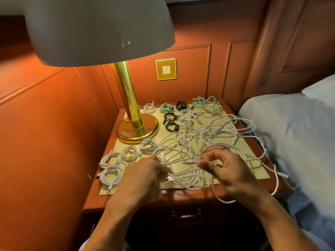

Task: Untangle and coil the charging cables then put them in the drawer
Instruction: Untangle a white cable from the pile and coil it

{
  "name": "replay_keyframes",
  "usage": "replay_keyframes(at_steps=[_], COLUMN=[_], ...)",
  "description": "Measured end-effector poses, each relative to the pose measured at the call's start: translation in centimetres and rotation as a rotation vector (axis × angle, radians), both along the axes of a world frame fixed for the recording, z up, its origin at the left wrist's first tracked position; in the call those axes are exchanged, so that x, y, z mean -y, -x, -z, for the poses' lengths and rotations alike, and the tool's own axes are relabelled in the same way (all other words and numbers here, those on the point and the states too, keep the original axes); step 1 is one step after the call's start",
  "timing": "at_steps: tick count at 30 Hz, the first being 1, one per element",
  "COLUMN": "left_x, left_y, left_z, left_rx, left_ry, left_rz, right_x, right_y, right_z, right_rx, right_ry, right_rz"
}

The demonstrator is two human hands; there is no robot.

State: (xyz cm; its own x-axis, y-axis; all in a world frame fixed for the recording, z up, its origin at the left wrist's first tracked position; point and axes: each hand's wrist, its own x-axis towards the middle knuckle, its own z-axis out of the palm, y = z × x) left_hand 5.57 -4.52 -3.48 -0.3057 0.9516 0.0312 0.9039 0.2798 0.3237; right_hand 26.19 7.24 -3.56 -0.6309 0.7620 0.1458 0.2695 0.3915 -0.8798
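Well, both hands are down over the front of the nightstand [101,198]. Under the wrists the drawer [186,215] sits in deep shadow. Its front looks closed, though I can't be sure. The left hand [145,171] is knuckles up, with its fingers curled around a white cable [169,175]. The right hand [230,169] pinches another cable between thumb and forefinger, the other fingers loosely bent above it. A short straight stretch of white lead lies across the gap between the two sets of fingertips. Below the right wrist one loop [223,201] droops over the front edge.

Just past the fingers spreads the tangle [190,142] of white cables, loose on a yellow mat [259,172]. It runs from the fingertips out to the right, where some strands spill over the side toward the bed [290,133]. Left of the left fingers lie four white coils [110,175], close together and neatly wound.

Farther beyond the fingers, toward the back of the top, are more wound ones. There are black coils [170,116], green coils [166,107] and a few more white ones beside them. Beyond the left fingers stands a brass lamp [137,131], lit, its shade filling the upper left. On the panelled wall behind it is a gold switch plate [166,69]. A pillow [322,87] shows at the far right.
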Motion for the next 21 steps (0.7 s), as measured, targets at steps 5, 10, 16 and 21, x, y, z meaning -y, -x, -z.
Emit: replay_keyframes(at_steps=[5,10,16,21], left_x=[0.2,-0.4,-1.3,-1.6], left_y=[0.5,-1.0,-1.3,0.3], left_z=[-0.1,-1.8,-1.2,-1.0], left_rx=[0.126,0.394,0.323,0.115], left_ry=[-0.055,-0.438,-0.497,-0.600], left_rz=[0.031,0.193,0.215,0.165], right_x=[0.4,1.4,1.4,0.6], right_y=[0.3,1.4,2.2,1.8], right_z=[-0.8,-1.2,-1.2,-1.3], right_rx=[-0.149,-0.152,-0.209,-0.119], right_ry=[0.075,0.133,0.180,0.195], right_rz=[0.144,0.115,0.124,-0.006])
